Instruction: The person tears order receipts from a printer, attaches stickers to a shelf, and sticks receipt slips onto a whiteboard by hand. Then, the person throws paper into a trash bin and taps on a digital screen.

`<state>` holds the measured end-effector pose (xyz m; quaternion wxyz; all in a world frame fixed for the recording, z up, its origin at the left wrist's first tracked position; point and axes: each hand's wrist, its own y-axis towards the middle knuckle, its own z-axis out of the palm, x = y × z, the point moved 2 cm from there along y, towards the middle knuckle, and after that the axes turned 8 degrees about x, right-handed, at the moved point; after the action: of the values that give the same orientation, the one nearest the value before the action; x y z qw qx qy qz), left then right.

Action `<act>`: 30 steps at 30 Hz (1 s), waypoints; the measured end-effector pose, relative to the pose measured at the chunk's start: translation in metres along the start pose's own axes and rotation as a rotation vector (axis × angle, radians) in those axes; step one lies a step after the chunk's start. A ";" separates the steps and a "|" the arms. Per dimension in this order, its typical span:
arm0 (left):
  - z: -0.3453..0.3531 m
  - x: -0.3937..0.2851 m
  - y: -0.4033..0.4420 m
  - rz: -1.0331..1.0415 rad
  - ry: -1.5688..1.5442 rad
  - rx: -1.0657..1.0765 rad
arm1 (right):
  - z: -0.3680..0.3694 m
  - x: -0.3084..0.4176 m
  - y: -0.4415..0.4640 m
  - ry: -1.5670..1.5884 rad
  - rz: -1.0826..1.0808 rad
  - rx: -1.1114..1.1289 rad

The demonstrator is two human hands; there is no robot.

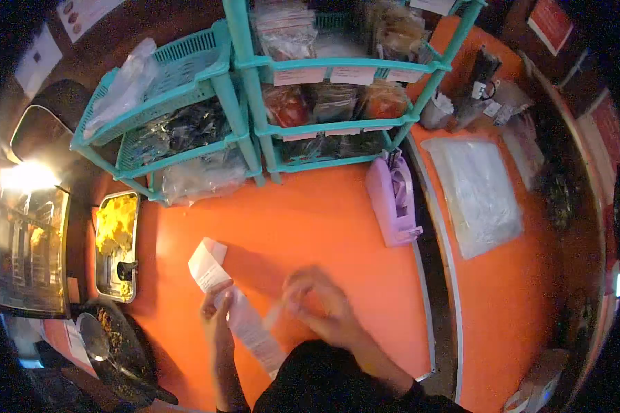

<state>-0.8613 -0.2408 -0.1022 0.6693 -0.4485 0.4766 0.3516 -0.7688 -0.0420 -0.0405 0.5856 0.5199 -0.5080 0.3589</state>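
Observation:
A long strip of white printed paper (251, 327) hangs from my left hand (218, 308), which is closed on it between thumb and fingers. Its upper end curls over above the orange tabletop, and its lower end reaches down toward my dark clothing. To the right of the strip is my right hand (318, 303), blurred by motion, its fingers bent in and drawn together. A pale smear shows beside its fingertips; what it is cannot be made out.
Turquoise basket racks (337, 127) with bagged goods stand at the back. A lilac tape dispenser (390, 199) sits at the table's right edge. On the left are a metal tray (136, 227) of yellow food and a dark pan (134, 344). Clear plastic bags (477, 193) lie on the right-hand table.

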 end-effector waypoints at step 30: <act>0.013 0.057 0.008 0.227 0.528 -0.096 | -0.146 0.003 0.228 -0.397 -0.755 -0.961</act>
<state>-0.8473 -0.2229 -0.1572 0.4566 -0.4996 0.6641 0.3176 -0.9514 0.1461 0.0263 0.7342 0.3989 -0.4930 -0.2425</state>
